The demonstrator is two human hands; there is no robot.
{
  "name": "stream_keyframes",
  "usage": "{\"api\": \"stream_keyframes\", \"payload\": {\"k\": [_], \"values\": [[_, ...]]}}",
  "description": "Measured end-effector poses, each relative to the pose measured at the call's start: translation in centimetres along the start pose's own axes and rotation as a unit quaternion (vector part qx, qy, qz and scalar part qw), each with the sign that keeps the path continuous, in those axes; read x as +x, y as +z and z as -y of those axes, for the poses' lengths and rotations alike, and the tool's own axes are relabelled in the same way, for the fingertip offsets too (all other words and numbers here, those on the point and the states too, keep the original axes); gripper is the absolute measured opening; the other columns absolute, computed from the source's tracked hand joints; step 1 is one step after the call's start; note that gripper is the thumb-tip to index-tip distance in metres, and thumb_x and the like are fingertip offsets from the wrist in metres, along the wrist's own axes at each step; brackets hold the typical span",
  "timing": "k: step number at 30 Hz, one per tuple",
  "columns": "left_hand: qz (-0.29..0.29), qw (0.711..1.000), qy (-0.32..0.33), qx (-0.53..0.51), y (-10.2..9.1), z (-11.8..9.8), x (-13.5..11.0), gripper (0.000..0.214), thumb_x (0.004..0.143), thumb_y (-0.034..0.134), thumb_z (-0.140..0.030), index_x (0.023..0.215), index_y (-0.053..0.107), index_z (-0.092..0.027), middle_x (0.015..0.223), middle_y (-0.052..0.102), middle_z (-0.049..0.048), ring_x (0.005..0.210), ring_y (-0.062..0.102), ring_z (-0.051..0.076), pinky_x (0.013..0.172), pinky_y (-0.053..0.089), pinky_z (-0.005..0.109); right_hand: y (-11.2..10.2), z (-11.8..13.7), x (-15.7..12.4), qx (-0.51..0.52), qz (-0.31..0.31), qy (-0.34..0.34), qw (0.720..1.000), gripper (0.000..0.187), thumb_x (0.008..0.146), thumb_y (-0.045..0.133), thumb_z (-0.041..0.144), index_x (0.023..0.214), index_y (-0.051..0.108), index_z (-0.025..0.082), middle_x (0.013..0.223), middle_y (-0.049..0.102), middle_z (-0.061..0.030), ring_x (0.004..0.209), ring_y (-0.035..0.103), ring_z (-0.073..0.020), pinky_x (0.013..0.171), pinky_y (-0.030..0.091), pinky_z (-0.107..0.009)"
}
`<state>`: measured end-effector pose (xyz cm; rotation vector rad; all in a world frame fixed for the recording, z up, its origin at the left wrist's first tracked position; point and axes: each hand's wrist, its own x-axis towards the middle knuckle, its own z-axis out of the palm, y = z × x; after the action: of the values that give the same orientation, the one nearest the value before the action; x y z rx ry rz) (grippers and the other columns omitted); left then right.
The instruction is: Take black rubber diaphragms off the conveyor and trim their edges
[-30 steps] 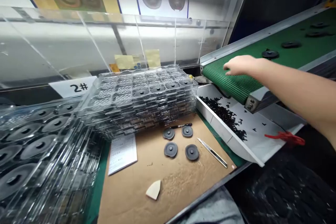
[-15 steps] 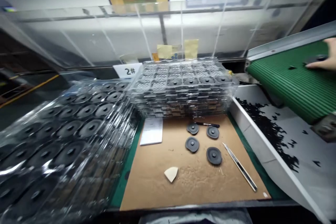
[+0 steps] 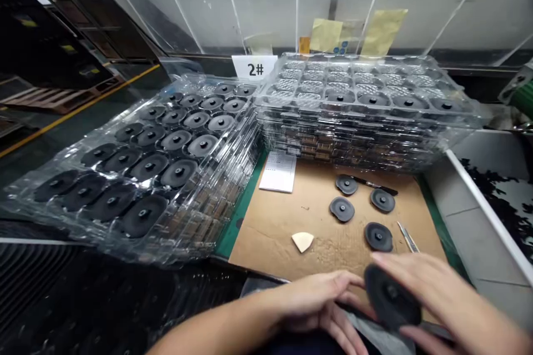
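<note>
Both of my hands meet at the bottom edge of the view, over the near edge of a brown cardboard mat (image 3: 283, 222). My right hand (image 3: 441, 294) grips a black rubber disc (image 3: 391, 298) with a small hub in its middle. My left hand (image 3: 320, 302) touches the disc's left side with loosely curled fingers. Several more black discs (image 3: 341, 209) lie loose on the mat just beyond the hands. A small beige wedge (image 3: 302, 241) lies to their left.
A stack of clear trays full of black discs (image 3: 158, 161) fills the left. A second tray stack (image 3: 366, 105), partly filled, stands at the back. A knife blade (image 3: 408, 237), a pen (image 3: 375, 185) and a paper slip (image 3: 278, 172) lie on the mat. A white bin of black scraps (image 3: 499, 199) is on the right.
My right hand has come back from the green conveyor belt with a black disc and now holds it near me. My left hand has come into view. The view swung left and down.
</note>
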<state>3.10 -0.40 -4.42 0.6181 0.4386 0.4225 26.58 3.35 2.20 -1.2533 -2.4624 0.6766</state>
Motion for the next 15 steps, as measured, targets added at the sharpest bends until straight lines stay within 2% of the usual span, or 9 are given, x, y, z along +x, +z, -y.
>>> {"api": "stream_keyframes", "payload": {"k": [3, 6, 9, 12, 13, 15], "values": [[-0.019, 0.992, -0.088, -0.088, -2.3, 2.5, -1.0, 0.078, 0.076, 0.027, -0.077, 0.106, 0.060, -0.013, 0.086, 0.063, 0.0096, 0.056, 0.062, 0.017, 0.062, 0.046, 0.035, 5.2, 2.0, 0.7, 0.099, 0.109, -0.117, 0.982, 0.078, 0.078, 0.062, 0.035, 0.144, 0.021, 0.039, 0.135, 0.051, 0.0009, 0.117, 0.055, -0.0270, 0.095, 0.050, -0.039], [-0.040, 0.979, -0.151, -0.127, -3.6, 4.5, -2.9, 0.081, 0.075, 0.025, -0.079, 0.094, 0.064, -0.010, 0.072, 0.063, 0.0086, 0.057, 0.060, 0.019, 0.065, 0.043, 0.036, 9.3, 2.9, 0.1, 0.175, 0.151, -0.115, 0.966, 0.079, 0.082, 0.058, 0.031, 0.147, 0.013, 0.031, 0.143, 0.040, -0.0051, 0.126, 0.046, -0.0266, 0.101, 0.045, -0.040], [-0.040, 0.970, -0.167, -0.171, -4.2, 5.1, -5.2, 0.078, 0.075, 0.031, -0.077, 0.092, 0.066, -0.009, 0.074, 0.065, 0.0096, 0.062, 0.061, 0.021, 0.072, 0.043, 0.038, 10.7, 4.2, 0.5, 0.206, 0.210, -0.089, 0.952, 0.076, 0.082, 0.051, 0.021, 0.147, 0.014, 0.026, 0.146, 0.035, -0.0086, 0.131, 0.039, -0.0261, 0.105, 0.040, -0.043], [-0.037, 0.966, -0.095, -0.236, -4.4, 4.5, -7.3, 0.074, 0.075, 0.044, -0.072, 0.102, 0.064, -0.006, 0.086, 0.067, 0.0134, 0.074, 0.065, 0.022, 0.072, 0.045, 0.033, 10.0, 5.2, 2.5, 0.200, 0.240, -0.072, 0.947, 0.069, 0.084, 0.048, 0.019, 0.146, 0.019, 0.026, 0.146, 0.036, -0.0078, 0.133, 0.036, -0.0235, 0.107, 0.038, -0.041], [-0.055, 0.963, -0.045, -0.261, -4.4, 4.2, -8.0, 0.069, 0.076, 0.049, -0.066, 0.109, 0.062, -0.007, 0.096, 0.067, 0.0147, 0.081, 0.066, 0.023, 0.073, 0.046, 0.031, 9.8, 5.3, 3.4, 0.189, 0.232, -0.050, 0.953, 0.065, 0.085, 0.046, 0.020, 0.146, 0.022, 0.026, 0.145, 0.036, -0.0073, 0.132, 0.038, -0.0230, 0.106, 0.039, -0.040], [-0.133, 0.941, 0.074, -0.302, -4.6, 3.5, -9.1, 0.056, 0.078, 0.059, -0.051, 0.123, 0.052, -0.017, 0.118, 0.060, 0.0134, 0.097, 0.064, 0.025, 0.079, 0.046, 0.029, 10.0, 4.8, 5.3, 0.155, 0.191, 0.038, 0.968, 0.054, 0.089, 0.043, 0.027, 0.142, 0.030, 0.027, 0.141, 0.041, -0.0087, 0.118, 0.052, -0.0226, 0.099, 0.046, -0.038]]}}
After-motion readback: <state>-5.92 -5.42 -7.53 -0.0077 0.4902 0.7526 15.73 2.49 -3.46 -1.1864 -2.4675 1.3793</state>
